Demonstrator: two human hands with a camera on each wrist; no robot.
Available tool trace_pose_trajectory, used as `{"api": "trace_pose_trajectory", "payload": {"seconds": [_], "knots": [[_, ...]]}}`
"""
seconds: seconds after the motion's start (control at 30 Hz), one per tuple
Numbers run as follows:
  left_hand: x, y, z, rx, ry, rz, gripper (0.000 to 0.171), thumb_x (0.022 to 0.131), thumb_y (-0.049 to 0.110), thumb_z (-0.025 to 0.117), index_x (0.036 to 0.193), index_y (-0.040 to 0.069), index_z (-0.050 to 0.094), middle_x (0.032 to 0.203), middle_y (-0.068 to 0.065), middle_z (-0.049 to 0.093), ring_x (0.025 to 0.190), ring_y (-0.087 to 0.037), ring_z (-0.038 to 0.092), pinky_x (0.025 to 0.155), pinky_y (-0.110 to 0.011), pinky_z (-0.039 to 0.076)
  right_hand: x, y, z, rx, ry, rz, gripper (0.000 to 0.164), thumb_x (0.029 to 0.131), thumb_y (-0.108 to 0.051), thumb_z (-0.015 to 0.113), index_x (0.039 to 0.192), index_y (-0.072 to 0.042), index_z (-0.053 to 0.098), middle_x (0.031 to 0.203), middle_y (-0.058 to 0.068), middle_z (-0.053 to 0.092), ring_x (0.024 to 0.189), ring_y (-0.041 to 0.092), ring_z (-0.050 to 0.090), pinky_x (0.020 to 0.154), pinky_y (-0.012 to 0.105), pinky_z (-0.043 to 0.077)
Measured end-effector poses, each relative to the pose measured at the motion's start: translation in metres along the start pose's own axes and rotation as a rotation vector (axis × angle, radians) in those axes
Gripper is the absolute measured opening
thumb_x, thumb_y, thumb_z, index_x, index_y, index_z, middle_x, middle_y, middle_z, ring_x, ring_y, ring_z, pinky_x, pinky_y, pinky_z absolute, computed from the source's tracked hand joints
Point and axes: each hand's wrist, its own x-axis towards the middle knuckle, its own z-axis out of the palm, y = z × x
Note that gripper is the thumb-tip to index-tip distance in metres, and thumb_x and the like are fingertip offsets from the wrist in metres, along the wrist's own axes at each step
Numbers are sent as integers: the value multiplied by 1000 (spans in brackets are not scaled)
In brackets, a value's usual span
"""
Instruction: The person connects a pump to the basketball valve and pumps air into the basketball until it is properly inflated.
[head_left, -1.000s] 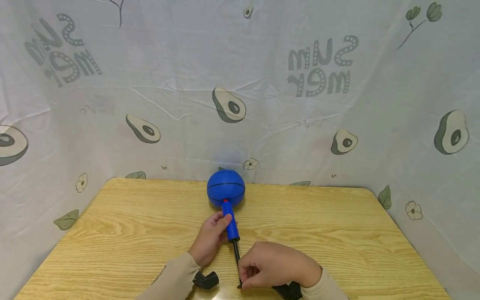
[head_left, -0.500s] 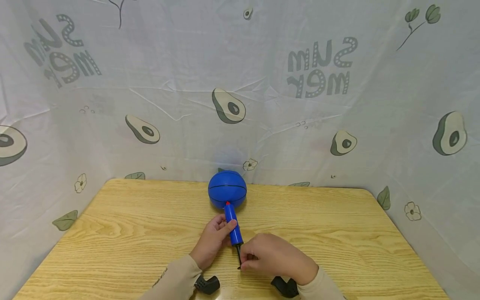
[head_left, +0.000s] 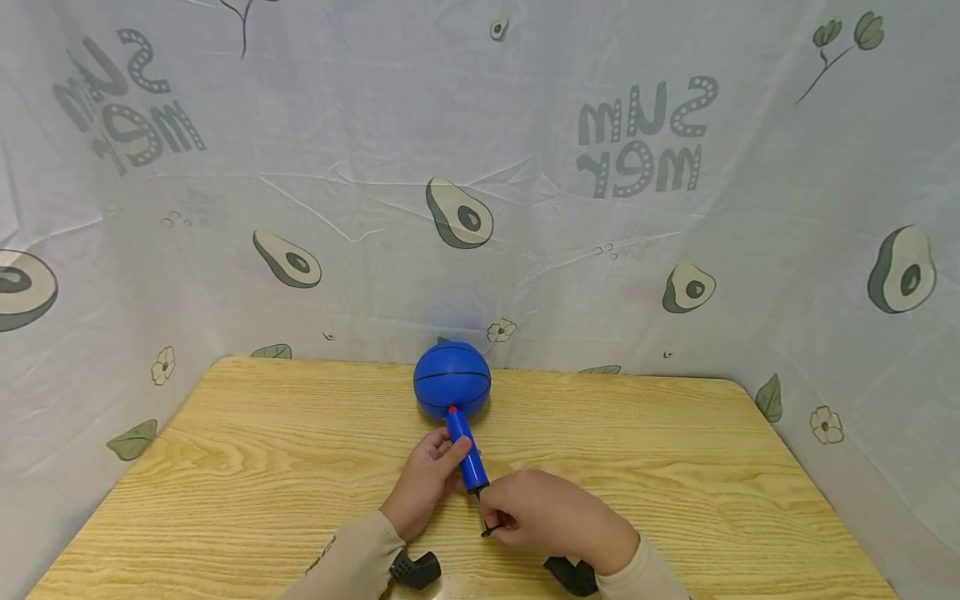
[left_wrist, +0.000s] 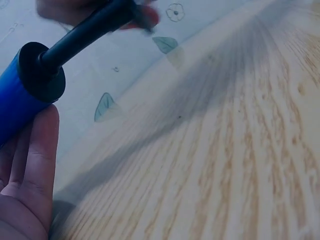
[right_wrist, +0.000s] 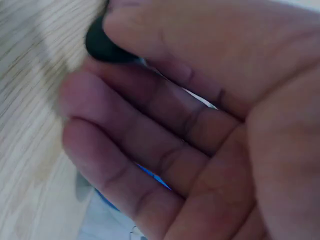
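A blue ball with black seam lines (head_left: 452,377) rests toward the back of the table. Against its near side points the red tip of a blue hand pump (head_left: 468,457). My left hand (head_left: 426,479) grips the pump's barrel, thumb on top; in the left wrist view its fingers (left_wrist: 42,150) lie under the blue cylinder. My right hand (head_left: 551,512) pinches the black handle end (right_wrist: 107,45) of the pump rod, fingers curled. A short stretch of the black rod (left_wrist: 82,35) shows between barrel and hand.
The wood-grain table (head_left: 660,467) reaches back to a pale hanging cloth (head_left: 360,208) printed with avocados. Black angular pieces (head_left: 416,570) are attached at both wrists, low over the table.
My right hand has moved forward with the handle, pushing most of the rod into the barrel, then stayed close to it. My left hand and the ball have barely shifted.
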Motion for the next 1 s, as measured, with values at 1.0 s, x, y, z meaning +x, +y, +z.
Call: {"api": "trace_pose_trajectory", "payload": {"seconds": [1.0], "knots": [[0, 3, -1, -95, 33, -21, 40, 108, 26, 59, 130, -4, 47, 106, -6, 69, 92, -14, 68, 81, -32, 58, -11, -16, -1, 98, -130, -178, 14, 92, -17, 79, 81, -21, 72, 71, -24, 57, 63, -18, 46, 59, 5, 43]]}}
